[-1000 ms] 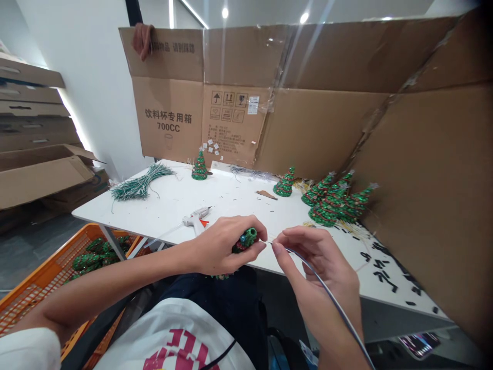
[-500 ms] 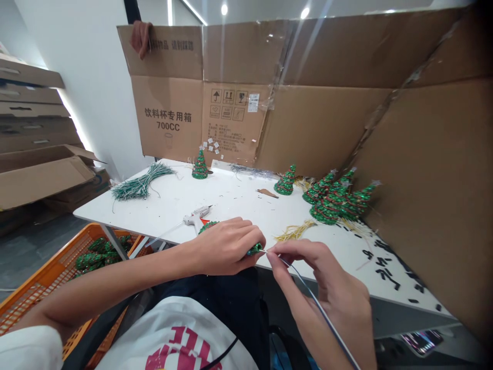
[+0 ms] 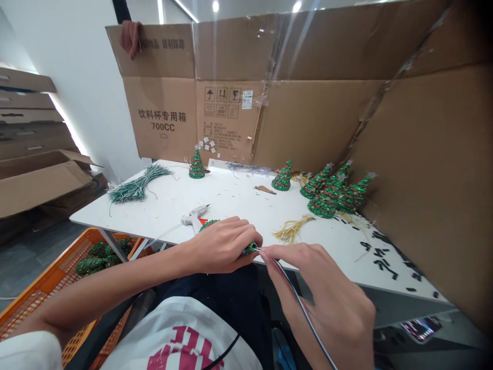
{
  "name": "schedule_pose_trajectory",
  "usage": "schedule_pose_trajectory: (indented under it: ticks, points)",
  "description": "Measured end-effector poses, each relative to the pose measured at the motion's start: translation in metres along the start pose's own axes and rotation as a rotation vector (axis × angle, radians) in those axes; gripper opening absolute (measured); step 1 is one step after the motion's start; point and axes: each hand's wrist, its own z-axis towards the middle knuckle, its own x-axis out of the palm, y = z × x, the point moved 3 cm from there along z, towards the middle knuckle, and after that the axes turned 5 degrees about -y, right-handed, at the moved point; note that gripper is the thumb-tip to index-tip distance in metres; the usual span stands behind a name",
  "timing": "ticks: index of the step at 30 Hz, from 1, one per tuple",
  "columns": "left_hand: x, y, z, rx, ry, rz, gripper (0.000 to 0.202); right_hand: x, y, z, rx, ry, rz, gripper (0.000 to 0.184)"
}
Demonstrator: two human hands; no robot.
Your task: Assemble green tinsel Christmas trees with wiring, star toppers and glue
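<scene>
My left hand (image 3: pixel 221 245) is wrapped round a small green glitter tree (image 3: pixel 248 250) at the near edge of the white table (image 3: pixel 231 198); only its tip and a bit of its base show. My right hand (image 3: pixel 308 280) pinches a thin pale wire (image 3: pixel 296 303) against the tree's tip; the wire trails down past my wrist. A white hot-glue gun (image 3: pixel 194 216) lies just beyond my left hand.
Several finished green trees (image 3: pixel 331 192) cluster at the right by the cardboard wall (image 3: pixel 423 169); single trees (image 3: pixel 197 165) stand farther back. A bundle of green wires (image 3: pixel 134 186) lies at the left, yellow strands (image 3: pixel 292 228) mid-table. An orange crate (image 3: pixel 46 288) with trees sits lower left.
My left hand has turned the tree so its tip points at my right hand, and both hands have closed together over the table edge. The view has shifted slightly.
</scene>
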Motion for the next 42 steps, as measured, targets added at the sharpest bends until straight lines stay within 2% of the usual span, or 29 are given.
schedule_pose_trajectory:
  ticks: [3, 7, 11, 17, 23, 31, 37, 42]
  points:
    - [0.003, 0.0, 0.0, 0.003, -0.011, -0.003, 0.016, 0.002, 0.0, 0.001, -0.012, 0.02, 0.004, 0.024]
    - [0.007, 0.0, -0.001, -0.014, 0.028, 0.019, 0.018, 0.0, -0.001, -0.001, -0.02, 0.04, -0.013, 0.026]
    - [0.011, 0.0, -0.002, -0.011, 0.064, 0.03, 0.017, -0.001, -0.002, -0.004, -0.046, 0.134, -0.045, 0.028]
    - [0.014, -0.001, -0.002, 0.001, 0.065, 0.044, 0.013, 0.002, 0.0, -0.006, -0.115, 0.191, -0.113, 0.023]
    - [0.015, -0.001, -0.003, 0.017, 0.086, 0.096, 0.016, 0.004, -0.001, -0.007, -0.135, 0.25, -0.073, 0.02]
    - [0.013, -0.001, -0.009, 0.033, 0.089, 0.118, 0.012, 0.002, -0.008, -0.011, -0.099, 0.219, 0.024, 0.028]
    - [0.014, 0.0, -0.011, 0.02, 0.108, 0.07, 0.014, 0.008, -0.014, -0.007, -0.034, 0.191, 0.138, 0.03]
    - [0.015, 0.003, -0.012, -0.039, 0.142, 0.022, 0.008, 0.015, -0.02, -0.001, 0.117, 0.131, 0.209, 0.023]
